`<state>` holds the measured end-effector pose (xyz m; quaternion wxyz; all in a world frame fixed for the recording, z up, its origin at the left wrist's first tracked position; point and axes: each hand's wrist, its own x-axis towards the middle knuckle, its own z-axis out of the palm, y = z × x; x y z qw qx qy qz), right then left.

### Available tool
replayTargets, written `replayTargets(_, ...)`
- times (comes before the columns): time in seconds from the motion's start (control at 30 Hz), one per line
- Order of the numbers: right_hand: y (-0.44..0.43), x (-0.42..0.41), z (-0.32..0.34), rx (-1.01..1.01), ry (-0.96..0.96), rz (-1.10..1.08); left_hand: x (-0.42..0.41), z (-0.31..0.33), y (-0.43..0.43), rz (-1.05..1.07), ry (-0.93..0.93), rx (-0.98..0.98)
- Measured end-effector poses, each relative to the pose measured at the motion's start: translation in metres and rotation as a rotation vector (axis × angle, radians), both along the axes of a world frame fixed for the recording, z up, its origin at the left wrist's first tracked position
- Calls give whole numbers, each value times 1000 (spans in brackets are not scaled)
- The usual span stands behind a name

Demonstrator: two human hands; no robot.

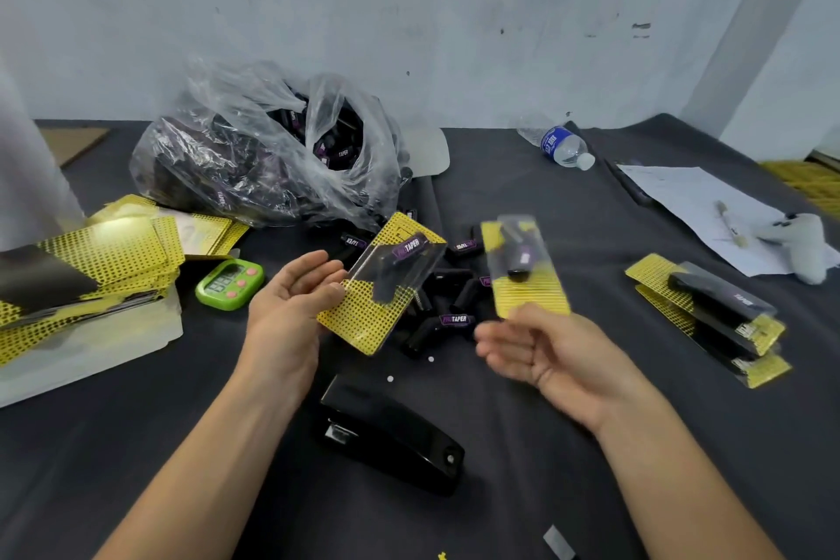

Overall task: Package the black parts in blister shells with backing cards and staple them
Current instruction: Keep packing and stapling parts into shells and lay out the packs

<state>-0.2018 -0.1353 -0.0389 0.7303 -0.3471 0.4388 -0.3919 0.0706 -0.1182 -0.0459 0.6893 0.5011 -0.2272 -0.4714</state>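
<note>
Pinching near pack (pixel 384 286) edgewise in left grip (pixel 291 305); cannot tell hold of right grip (pixel 554 355) on blurred pack (pixel 522 273); risking a slip from so thin a pinch

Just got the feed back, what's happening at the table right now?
A person is packaging. The left hand pinches a filled blister pack by its edge above the loose black parts. A second pack, blurred, is at the fingertips of the right hand; grip unclear. The stapler lies untouched nearby; other packs lie stacked at right.
</note>
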Motion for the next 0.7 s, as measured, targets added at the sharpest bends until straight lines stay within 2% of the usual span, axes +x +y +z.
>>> replayTargets(0.1,8,-11,4,-36,299,579,-2,1,1,23,-16,-8)
replayTargets(0.13,9,-16,5,-80,358,670,-1,1,1,26,-16,-9)
replayTargets(0.17,8,-18,7,-142,403,641,-1,1,1,25,-15,-10)
replayTargets(0.2,6,-19,8,-217,437,483,0,1,1,21,-16,-12)
replayTargets(0.3,-8,-18,0,-364,642,-319,-2,1,0,16,-14,-12)
replayTargets(0.33,-12,-16,-3,-410,769,-477,-2,0,1,17,-17,-11)
replayTargets(0.37,-13,-11,-5,-438,854,-499,-3,0,0,19,-23,-10)
replayTargets(0.43,-12,4,-12,-440,987,-355,-3,-1,0,24,-39,-6)
replayTargets(0.53,-14,23,-14,-457,1070,-313,-3,-2,0,27,-81,-4)
replayTargets(0.63,-15,30,-15,-433,987,-360,-5,-3,0,23,-104,-1)
replayTargets(0.7,-15,23,-17,-339,739,-429,-5,-5,0,24,-116,-4)
